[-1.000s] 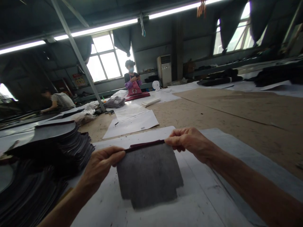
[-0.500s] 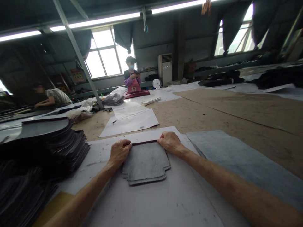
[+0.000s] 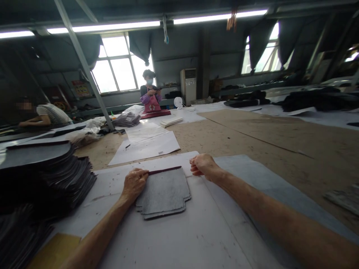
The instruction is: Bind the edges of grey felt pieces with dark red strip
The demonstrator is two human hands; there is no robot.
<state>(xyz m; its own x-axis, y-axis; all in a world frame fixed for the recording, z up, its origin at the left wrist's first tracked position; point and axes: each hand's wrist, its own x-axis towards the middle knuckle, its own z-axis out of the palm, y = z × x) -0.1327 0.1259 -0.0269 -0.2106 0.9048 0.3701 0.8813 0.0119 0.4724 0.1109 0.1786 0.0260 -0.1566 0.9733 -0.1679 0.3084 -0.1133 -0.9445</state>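
Observation:
A small stack of grey felt-like fabric pieces [image 3: 164, 192] lies on white paper in front of me, notched at its two near corners. Along its far edge runs a dark red folded strip [image 3: 168, 170]. My left hand [image 3: 135, 183] grips the far left corner, thumb and fingers closed on the strip's end. My right hand [image 3: 204, 166] is off the stack, a little beyond its far right corner. Its fingers are curled in, and nothing shows between them.
Tall piles of dark fabric pieces [image 3: 81, 179] stand at the left, with a yellow sheet [image 3: 56, 250] near me. A pale blue-grey sheet [image 3: 244, 168] lies at the right. Across the brown table [image 3: 238, 130], a person in a pink apron [image 3: 152, 102] stands; another person [image 3: 53, 114] bends at far left.
My right hand has let go of the strip's right end and moved clear to the right. My left hand keeps its hold on the corner. The view has turned slightly right.

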